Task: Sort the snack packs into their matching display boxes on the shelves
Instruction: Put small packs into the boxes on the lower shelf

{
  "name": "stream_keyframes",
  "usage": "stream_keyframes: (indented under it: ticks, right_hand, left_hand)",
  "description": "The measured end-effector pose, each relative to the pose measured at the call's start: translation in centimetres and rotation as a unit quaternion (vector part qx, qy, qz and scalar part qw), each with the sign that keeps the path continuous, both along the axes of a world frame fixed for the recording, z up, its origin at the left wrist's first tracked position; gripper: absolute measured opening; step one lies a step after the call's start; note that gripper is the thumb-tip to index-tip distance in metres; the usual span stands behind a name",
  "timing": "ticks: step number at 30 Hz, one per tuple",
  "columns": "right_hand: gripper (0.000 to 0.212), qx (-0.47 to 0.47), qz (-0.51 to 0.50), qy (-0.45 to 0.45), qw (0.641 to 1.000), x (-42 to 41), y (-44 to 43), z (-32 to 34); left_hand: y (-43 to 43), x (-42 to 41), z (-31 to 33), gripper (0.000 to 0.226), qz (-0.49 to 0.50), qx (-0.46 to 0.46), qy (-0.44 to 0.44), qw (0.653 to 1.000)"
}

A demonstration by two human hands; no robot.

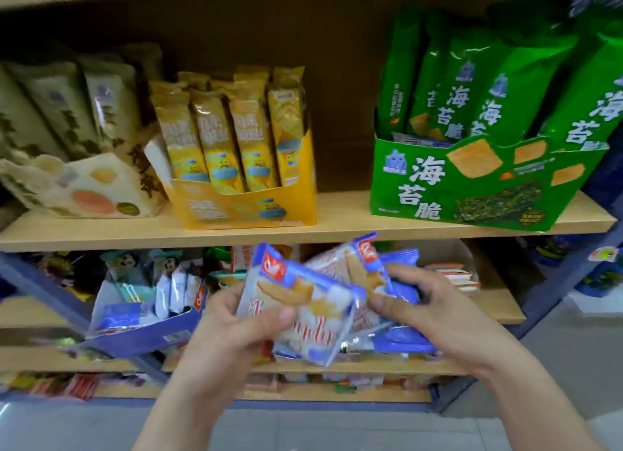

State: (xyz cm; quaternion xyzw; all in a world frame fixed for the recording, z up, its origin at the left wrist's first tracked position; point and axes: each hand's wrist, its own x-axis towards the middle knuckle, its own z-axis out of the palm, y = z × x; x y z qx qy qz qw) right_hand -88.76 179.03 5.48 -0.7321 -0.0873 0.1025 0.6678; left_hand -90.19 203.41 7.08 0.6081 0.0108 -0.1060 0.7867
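1. A bundle of blue-and-white snack packs (337, 319) is held in the air just in front of the shelves, below the edge of the upper shelf (337, 221). None of these packs is in a box yet.
2. The front pack (303, 299) is pinched by the left hand (236, 319), with the thumb on its face and the fingers behind. The packs behind it are gripped by the right hand (428, 302), whose fingers are curled round their blue ends.
3. The step in hand is judged to be squaring the bundle before placing it. It is best done with the edges lined up and the red logos turned the same way.
4. The matching home is taken to be the blue box (145, 332) on the lower shelf (499, 309), left of the hands, where similar packs stand upright. The bundle should be slid in upright beside them.
5. That box appears to lean, though blur makes this uncertain, so it may need steadying with one hand.
6. The yellow box (249, 204), the green box (472, 188) and the pale box (84, 188) above hold other goods and should be passed over.
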Motion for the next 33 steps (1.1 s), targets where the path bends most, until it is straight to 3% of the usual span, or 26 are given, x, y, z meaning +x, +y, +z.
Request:
stream_keyframes:
  ticks: [2, 4, 6, 8, 12, 15, 16, 17, 20, 23, 26, 29, 33]
  right_hand:
    - [0.023, -0.056, 0.020, -0.018, 0.998, 0.3, 2.5, 0.7]
    - [0.018, -0.082, 0.047, -0.027, 0.995, 0.7, 5.3, 1.6]
    - [0.017, -0.118, 0.085, -0.048, 0.988, 0.9, 8.0, 2.3]
    - [0.023, -0.126, 0.091, -0.053, 0.986, 0.9, 10.3, 2.9]
    - [0.029, -0.058, 0.035, -0.042, 0.997, 0.9, 12.6, 3.2]
    - [0.060, -0.012, -0.035, -0.074, 0.997, 0.7, 13.2, 3.3]
    - [0.062, 0.012, -0.058, -0.078, 0.995, 0.7, 13.3, 3.2]
    - [0.057, 0.019, -0.079, -0.090, 0.993, 0.6, 13.5, 3.1]
    - [0.031, -0.094, -0.081, -0.145, 0.982, 1.1, 14.9, 1.6]
    - [0.012, -0.109, -0.042, -0.103, 0.988, 1.8, 17.3, 0.5]
    - [0.052, -0.051, 0.093, -0.012, 0.994, 2.3, 19.2, -0.7]
    - [0.038, -0.038, 0.190, 0.031, 0.981, 2.9, 20.6, -1.2]
    - [0.064, -0.019, 0.170, 0.065, 0.983, 4.2, 22.1, -3.0]
  left_hand:
    - [3.7, 0.4, 0.8, 0.078, -0.088, 0.064, -0.024, 0.994]
    - [5.8, 1.2, 1.6, 0.068, -0.156, 0.121, -0.067, 0.978]
    - [7.0, 1.6, 2.0, 0.052, -0.188, 0.123, -0.085, 0.971]
    - [8.6, 1.6, 1.6, 0.046, -0.175, 0.102, -0.087, 0.975]
    - [12.2, 1.5, 0.4, 0.064, -0.084, 0.043, -0.063, 0.994]
    - [14.8, 1.6, -0.8, 0.072, -0.035, -0.010, -0.032, 0.999]
    - [15.4, 1.4, -1.1, 0.072, -0.032, -0.026, -0.020, 0.999]
    - [15.8, 1.1, -1.4, 0.071, -0.035, -0.039, -0.006, 0.999]
    - [15.9, 0.3, -2.0, 0.072, -0.052, -0.047, 0.006, 0.998]
    - [15.9, 0.5, -3.0, 0.077, -0.046, 0.001, 0.008, 0.999]
    - [16.5, 1.2, -3.4, 0.078, -0.054, 0.032, 0.020, 0.998]
    - [17.0, 1.8, -3.6, 0.069, -0.054, 0.082, 0.013, 0.995]
    - [17.9, 2.8, -4.8, 0.057, -0.030, 0.137, -0.009, 0.990]
